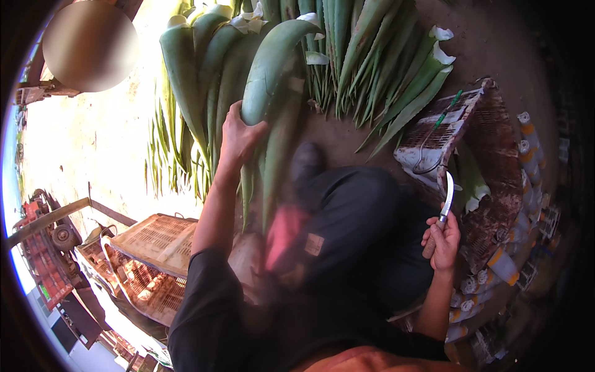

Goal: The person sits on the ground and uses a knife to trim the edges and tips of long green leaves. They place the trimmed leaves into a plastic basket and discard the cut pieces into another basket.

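Left hand (238, 139) reaches far, fingers wrapped around a thick green aloe leaf (269, 68) at its near end; the leaf lies on top of the leaf pile (347, 49) heaped across the far dirt ground (489, 43). Right hand (441, 239) sits low at right, fingers closed on the handle of a curved knife (447, 197), blade pointing up. Just beyond the knife, a dirty plastic crate (496, 155) holds cut leaf pieces (471, 186). The person's dark-trousered knee (353, 217) and shoe (307, 162) lie between the two hands. Near left: tan crates (155, 245), stacked and tilted. Far left is bright and washed out; red machinery (43, 248) at the left rim.
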A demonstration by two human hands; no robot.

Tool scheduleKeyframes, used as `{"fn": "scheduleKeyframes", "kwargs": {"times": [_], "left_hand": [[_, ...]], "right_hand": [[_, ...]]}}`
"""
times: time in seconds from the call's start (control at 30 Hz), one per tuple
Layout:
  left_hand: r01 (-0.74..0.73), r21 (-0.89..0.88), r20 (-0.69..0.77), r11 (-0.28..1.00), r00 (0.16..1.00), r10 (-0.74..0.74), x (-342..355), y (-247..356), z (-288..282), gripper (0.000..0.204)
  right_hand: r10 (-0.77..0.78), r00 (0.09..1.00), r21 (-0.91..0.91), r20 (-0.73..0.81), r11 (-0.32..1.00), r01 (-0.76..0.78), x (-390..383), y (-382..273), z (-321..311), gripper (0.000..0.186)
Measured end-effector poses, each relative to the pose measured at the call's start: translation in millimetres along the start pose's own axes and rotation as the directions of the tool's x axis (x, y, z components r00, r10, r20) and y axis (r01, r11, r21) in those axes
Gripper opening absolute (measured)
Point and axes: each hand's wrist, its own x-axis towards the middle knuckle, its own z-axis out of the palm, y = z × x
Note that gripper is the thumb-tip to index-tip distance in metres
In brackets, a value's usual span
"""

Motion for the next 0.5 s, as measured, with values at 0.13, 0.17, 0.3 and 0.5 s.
{"fn": "scheduleKeyframes", "kwargs": {"times": [0.13, 0.17, 0.3, 0.5], "left_hand": [[-0.026, -0.273, 0.263, 0.962, 0.96, 0.1, -57, 53, -21, 0.061], [-0.027, -0.288, 0.299, 0.957, 0.947, 0.116, -69, 65, -23, 0.064], [-0.122, -0.301, 0.36, 0.946, 0.904, 0.231, -104, 101, -17, 0.071], [-0.643, 0.071, 0.292, 0.763, 0.745, 0.6, -133, 141, -1, 0.07]], "right_hand": [[-0.073, 0.995, 0.041, 0.065, 0.997, 0.07, -6, 11, -3, 0.05], [-0.095, 0.993, 0.06, 0.068, 0.994, 0.091, -7, 13, -5, 0.05], [-0.143, 0.984, 0.079, 0.104, 0.988, 0.135, -15, 21, -9, 0.051], [-0.171, 0.98, 0.117, 0.099, 0.98, 0.159, -29, 33, -17, 0.052]]}}
